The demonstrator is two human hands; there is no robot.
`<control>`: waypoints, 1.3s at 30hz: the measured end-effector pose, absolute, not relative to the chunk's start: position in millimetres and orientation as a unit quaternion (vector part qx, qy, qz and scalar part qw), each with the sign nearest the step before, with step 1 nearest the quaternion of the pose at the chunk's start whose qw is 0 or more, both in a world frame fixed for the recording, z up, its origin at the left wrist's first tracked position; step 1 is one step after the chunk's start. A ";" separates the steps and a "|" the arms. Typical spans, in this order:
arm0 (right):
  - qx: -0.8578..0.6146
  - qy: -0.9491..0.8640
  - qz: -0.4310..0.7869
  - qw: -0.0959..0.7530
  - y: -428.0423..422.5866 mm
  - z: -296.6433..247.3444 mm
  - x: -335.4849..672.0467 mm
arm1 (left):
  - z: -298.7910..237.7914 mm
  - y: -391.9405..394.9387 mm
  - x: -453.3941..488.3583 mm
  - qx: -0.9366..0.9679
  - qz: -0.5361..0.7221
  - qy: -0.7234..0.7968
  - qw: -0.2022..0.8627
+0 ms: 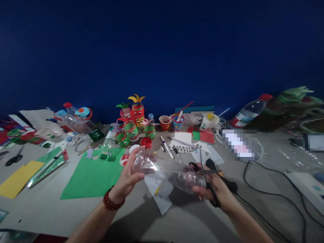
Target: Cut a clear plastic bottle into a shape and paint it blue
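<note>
A clear plastic bottle [164,170] lies almost level in the air over the table, tilted down to the right. My left hand [129,173], with a beaded bracelet at the wrist, is closed around its left end. At the right end of the bottle, my right hand [215,189] grips a pair of black-handled scissors [201,160], their blades spread apart and pointing up and to the right. Its fingertips also touch the bottle. Beneath the bottle, a white paper piece [160,199] rests on the table.
Left of my hands lie a green sheet [88,179] and a yellow sheet [19,179]. Painted cups [131,130], markers [167,147] and a paint cup [165,122] stand or lie behind. To the right are black cables [273,192], a power strip [303,189] and a red-capped bottle [249,111].
</note>
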State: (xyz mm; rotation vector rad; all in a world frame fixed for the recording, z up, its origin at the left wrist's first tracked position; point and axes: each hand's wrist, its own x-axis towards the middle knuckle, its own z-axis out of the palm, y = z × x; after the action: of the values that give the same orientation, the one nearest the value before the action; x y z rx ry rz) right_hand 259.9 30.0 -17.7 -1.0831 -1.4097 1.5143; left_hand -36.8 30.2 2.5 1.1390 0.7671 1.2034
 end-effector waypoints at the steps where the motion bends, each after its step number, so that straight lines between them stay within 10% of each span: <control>1: -0.426 -0.552 0.603 0.387 30.4 -15.2 260.0 | 7.8 31.8 -45.6 0.521 0.500 0.341 0.602; 10: -0.448 -0.555 0.573 0.403 31.1 4.2 273.3 | 34.9 26.1 -55.9 0.730 0.297 0.439 0.432; 19: -0.468 -0.408 0.510 0.596 37.3 2.1 253.2 | 19.2 9.5 -12.1 0.672 0.168 0.405 0.597; 39: -0.398 -0.455 0.535 0.590 52.5 -3.0 261.8 | 22.7 22.5 0.7 0.716 0.119 0.375 0.576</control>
State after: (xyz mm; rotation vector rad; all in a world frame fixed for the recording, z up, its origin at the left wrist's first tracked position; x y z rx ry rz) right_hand 261.8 52.5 -3.0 -0.9265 -1.0599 1.2455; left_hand 0.7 22.5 22.7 1.6763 0.8787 0.2789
